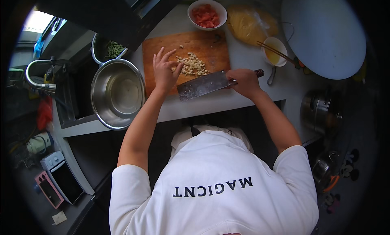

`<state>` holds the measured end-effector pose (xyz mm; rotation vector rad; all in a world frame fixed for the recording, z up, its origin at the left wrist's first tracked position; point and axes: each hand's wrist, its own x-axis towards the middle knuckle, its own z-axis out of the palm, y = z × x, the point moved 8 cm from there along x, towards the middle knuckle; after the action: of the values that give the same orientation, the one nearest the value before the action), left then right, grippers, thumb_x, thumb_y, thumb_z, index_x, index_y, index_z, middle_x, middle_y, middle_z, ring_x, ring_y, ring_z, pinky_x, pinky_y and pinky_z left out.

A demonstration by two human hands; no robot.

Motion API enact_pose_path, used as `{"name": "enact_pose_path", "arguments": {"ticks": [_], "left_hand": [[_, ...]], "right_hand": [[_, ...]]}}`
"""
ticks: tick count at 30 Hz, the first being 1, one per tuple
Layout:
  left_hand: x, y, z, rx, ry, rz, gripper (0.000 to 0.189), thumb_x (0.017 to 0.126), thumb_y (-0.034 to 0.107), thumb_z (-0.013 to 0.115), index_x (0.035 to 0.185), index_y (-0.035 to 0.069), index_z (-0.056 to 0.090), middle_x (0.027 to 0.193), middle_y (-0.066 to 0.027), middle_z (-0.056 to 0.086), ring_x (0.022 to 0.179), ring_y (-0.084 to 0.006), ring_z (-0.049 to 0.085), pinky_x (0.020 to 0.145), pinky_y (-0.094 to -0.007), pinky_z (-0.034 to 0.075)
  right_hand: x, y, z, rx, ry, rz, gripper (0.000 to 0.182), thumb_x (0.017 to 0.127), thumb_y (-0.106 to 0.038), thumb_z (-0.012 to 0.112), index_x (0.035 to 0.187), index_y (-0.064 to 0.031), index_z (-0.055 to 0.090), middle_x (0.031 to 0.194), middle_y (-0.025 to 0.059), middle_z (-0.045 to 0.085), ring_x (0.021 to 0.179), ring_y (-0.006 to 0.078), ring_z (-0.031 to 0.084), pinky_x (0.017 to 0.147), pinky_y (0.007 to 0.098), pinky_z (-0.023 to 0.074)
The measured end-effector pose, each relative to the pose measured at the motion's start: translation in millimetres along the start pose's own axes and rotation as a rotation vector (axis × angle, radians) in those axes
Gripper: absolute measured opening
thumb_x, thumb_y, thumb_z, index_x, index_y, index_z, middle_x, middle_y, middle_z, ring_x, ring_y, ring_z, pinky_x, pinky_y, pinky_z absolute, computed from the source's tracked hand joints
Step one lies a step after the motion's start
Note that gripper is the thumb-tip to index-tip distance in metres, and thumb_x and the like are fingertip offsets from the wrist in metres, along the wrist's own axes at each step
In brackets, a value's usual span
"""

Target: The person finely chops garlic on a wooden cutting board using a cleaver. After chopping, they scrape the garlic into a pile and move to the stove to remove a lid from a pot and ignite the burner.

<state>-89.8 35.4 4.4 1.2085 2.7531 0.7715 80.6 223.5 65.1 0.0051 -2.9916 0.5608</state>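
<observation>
A pile of chopped pale pieces, perhaps garlic (195,65), lies on a wooden cutting board (213,43). My right hand (243,82) grips the handle of a cleaver (202,85), whose wide blade is flecked with bits and reaches over the board's near edge. Above the left side of the board is my left hand (166,70), fingers spread, thumb and forefinger close to the pile; I cannot tell whether a small bit is between them. Behind the board stands a white bowl of cut red pieces (207,15).
To the left stand a steel basin (118,94) and a bowl of cut green vegetables (114,49), near a faucet (39,64). On the right are a bag of something yellow (251,24), a small bowl with yellow liquid (275,53) and chopsticks, and a large white oval surface (326,33).
</observation>
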Motion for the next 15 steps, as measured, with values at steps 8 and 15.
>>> {"name": "enact_pose_path", "arguments": {"ticks": [8, 15], "left_hand": [[-10.1, -21.3, 14.0, -0.290, 0.079, -0.113, 0.021, 0.081, 0.017, 0.072, 0.101, 0.013, 0.074, 0.116, -0.0058, 0.066, 0.117, -0.0283, 0.054, 0.108, -0.0519, 0.033], [-27.9, 16.9, 14.1, -0.166, 0.181, -0.027, 0.015, 0.086, 0.021, 0.069, 0.095, 0.011, 0.075, 0.094, -0.0072, 0.071, 0.096, -0.0271, 0.063, 0.096, -0.0438, 0.042]], "right_hand": [[-35.3, 76.1, 0.1, 0.242, 0.145, 0.414, 0.015, 0.079, -0.011, 0.071, 0.089, -0.0108, 0.060, 0.072, 0.0041, 0.066, 0.067, 0.0262, 0.065, 0.061, 0.0332, 0.0472], [-19.2, 82.2, 33.6, 0.084, 0.158, 0.772, 0.016, 0.086, -0.021, 0.067, 0.099, -0.0173, 0.060, 0.083, 0.0084, 0.070, 0.078, 0.0328, 0.068, 0.066, 0.0462, 0.0515]]}}
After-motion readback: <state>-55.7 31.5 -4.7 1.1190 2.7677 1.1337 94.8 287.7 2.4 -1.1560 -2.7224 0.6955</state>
